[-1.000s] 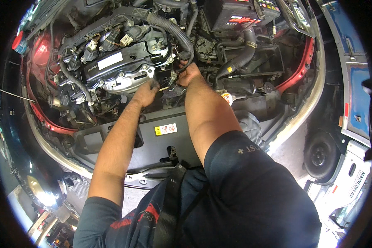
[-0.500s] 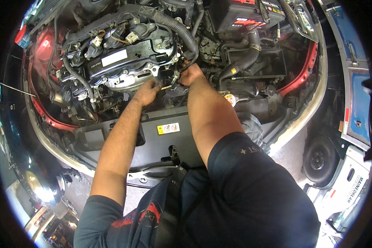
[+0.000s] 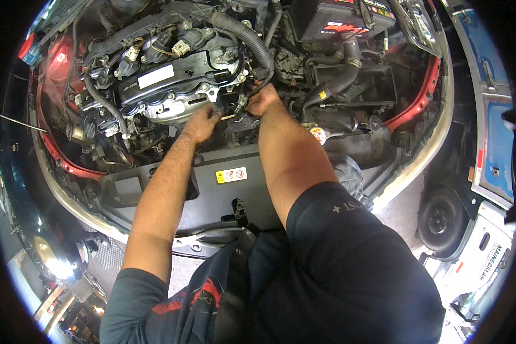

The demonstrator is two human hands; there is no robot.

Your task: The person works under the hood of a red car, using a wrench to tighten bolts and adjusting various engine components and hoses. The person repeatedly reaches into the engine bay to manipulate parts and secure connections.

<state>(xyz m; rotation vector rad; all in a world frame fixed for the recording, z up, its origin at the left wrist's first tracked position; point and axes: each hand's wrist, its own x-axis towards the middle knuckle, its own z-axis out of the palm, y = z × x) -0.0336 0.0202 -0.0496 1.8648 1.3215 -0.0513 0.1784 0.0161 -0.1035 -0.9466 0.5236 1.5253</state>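
Note:
My left hand is closed at the front edge of the engine, beside the silver metal shield. A thin pale rod shows just right of its fingertips; what the fingers grip is hidden. Farther right, my right hand reaches in beside a dark cable with a connector. Its fingers are curled and partly covered by the cable, so I cannot make out what they hold. The black engine cover, with a white label, lies beyond my left hand.
A ribbed black hose arches behind my right hand. A battery stands at the far right, above a thick intake hose. The radiator cap is next to my right forearm. A dark front panel spans the near side.
Both hands stay in nearly the same places with only small shifts. The view has moved slightly, so the engine bay sits a little higher and farther left.

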